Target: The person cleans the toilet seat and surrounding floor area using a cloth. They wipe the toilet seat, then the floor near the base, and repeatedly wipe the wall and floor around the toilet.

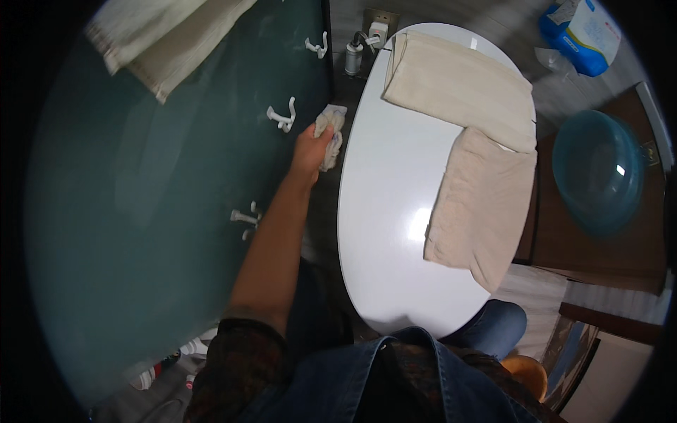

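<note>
My left hand [311, 154] reaches forward between a dark green glass panel and a white toilet lid, closed around a bunched, off-white cloth [332, 149]. Right of that hand is the glossy lid [391, 201]. A folded cream cloth [460, 84] lies across its far part. Nearer to me, a pinkish-beige cloth [476, 206] lies along the lid's right side, its upper end meeting the cream one. My right hand is out of view.
White hooks [284, 115] are fixed on the green panel [158, 211], where a pale cloth [169, 47] hangs. A plugged adapter [377, 33] is beyond the lid. At right are a translucent blue-green basin [597, 172], a blue-and-white package [587, 39] and an orange container [526, 374].
</note>
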Available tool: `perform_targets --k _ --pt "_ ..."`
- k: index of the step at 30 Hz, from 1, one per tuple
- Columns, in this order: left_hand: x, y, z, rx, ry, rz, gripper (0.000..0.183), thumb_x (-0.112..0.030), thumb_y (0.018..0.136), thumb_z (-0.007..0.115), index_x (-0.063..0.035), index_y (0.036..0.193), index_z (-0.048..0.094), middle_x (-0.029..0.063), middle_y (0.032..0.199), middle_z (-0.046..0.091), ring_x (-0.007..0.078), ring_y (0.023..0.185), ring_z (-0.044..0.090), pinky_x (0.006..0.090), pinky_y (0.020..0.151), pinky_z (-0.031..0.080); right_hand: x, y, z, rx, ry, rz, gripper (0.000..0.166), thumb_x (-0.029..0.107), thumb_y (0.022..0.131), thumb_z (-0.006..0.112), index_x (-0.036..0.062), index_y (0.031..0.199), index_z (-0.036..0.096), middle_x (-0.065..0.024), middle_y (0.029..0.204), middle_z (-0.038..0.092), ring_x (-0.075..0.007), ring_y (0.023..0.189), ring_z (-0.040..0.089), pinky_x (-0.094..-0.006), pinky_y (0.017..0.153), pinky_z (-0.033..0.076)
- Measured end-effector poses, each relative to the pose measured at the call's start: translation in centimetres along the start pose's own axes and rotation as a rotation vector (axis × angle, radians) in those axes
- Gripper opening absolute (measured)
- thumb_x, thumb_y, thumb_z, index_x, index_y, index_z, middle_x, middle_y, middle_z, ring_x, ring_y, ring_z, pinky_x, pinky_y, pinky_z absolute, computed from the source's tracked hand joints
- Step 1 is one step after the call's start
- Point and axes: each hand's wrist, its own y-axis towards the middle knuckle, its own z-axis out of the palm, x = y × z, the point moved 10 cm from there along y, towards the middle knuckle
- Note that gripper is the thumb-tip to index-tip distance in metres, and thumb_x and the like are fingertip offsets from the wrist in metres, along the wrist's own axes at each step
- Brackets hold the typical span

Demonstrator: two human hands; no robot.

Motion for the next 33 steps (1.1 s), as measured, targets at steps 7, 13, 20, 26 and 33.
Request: perform_targets --k 7,13,20,26,33 --pt "2.8 0.1 -0.7 -0.094 -0.222 -0.086 0.03 -0.017 0.089 0.057 -0.0007 0.115 0.054 0.0079 0.103 0.062 0.0158 0.091 0.057 0.0281 0.079 0.045 5.0 -17.1 -6.3 0.236 0.05 -0.381 0.019 0.013 0.088 0.052 0.0046 0.099 0.064 -0.0105 0.093 0.067 -0.0227 0.085 0.064 -0.0318 0.076 0.05" --pt "1.7 0.3 -1.7 -0.091 -0.386 -0.001 0.029 -0.017 0.09 0.056 -0.0024 0.115 0.054 0.0068 0.103 0.061 0.0157 0.091 0.057 0.0287 0.078 0.046 5.0 -23.3 -32.2 -0.407 0.536 -0.375 0.016 0.011 0.086 0.052 0.0035 0.093 0.064 -0.0125 0.087 0.066 -0.0222 0.074 0.066 -0.0316 0.066 0.051" --pt "1.4 2.9 0.3 -0.059 -0.386 0.026 0.027 -0.015 0.09 0.055 -0.0026 0.115 0.055 0.0067 0.105 0.061 0.0152 0.094 0.057 0.0277 0.08 0.046 5.8 -10.8 -49.8 -1.024 -0.338 -0.462 0.055 0.018 0.083 0.055 0.009 0.134 0.037 -0.0161 0.139 0.034 -0.0359 0.126 0.034 -0.0425 0.1 0.033" --pt "1.3 9.9 0.1 -0.039 -0.407 0.019 0.029 -0.017 0.09 0.056 -0.0037 0.115 0.053 0.0058 0.104 0.061 0.0148 0.091 0.058 0.028 0.078 0.046 4.9 -4.0 -49.5 -1.032 -0.169 -0.501 0.052 0.016 0.085 0.045 0.0098 0.136 0.037 -0.0127 0.145 0.028 -0.0364 0.133 0.025 -0.0435 0.103 0.025" --pt "-1.5 15.4 6.4 0.194 -0.561 0.094 0.032 -0.02 0.083 0.063 -0.003 0.109 0.058 0.0045 0.097 0.063 0.0121 0.083 0.059 0.0265 0.073 0.047 5.6 -3.3 -49.6 -0.984 -0.147 -0.501 0.052 0.013 0.085 0.043 0.0057 0.136 0.037 -0.0158 0.145 0.028 -0.0371 0.134 0.024 -0.0447 0.104 0.023"
